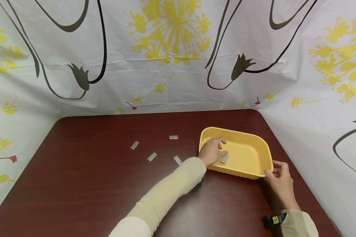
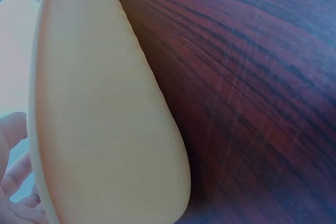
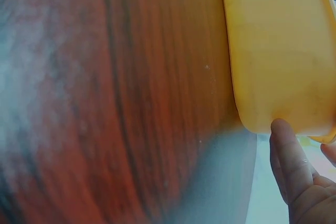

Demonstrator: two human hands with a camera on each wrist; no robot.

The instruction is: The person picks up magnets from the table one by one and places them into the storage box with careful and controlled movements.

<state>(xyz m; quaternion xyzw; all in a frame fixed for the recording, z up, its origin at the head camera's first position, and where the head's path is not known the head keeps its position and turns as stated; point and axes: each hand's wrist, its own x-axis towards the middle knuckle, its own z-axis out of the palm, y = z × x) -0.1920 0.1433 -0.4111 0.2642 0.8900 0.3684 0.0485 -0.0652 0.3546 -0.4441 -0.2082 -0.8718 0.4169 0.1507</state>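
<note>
A yellow plastic tray (image 1: pixel 249 154) stands at the right of the table. My left hand (image 1: pixel 212 151) reaches over its near-left rim, thumb and fingers spread apart. Just beneath the thumb is a small silvery rectangular piece (image 1: pixel 224 159); whether the thumb touches it I cannot tell. In the left wrist view, the tray's outer wall (image 2: pixel 105 103) hides much of this hand's inside. My right hand (image 1: pixel 280 182) holds the tray's near-right corner, thumb at the rim. In the right wrist view, its fingers (image 3: pixel 291 156) lie against the tray's outer end (image 3: pixel 283 77).
Several similar silvery pieces lie left of the tray on the dark red-brown table (image 1: pixel 77 174), one (image 1: pixel 173 137) farthest back and another (image 1: pixel 177 160) near the left sleeve. A patterned white cloth (image 1: pixel 178 82) hangs behind the table and along its sides.
</note>
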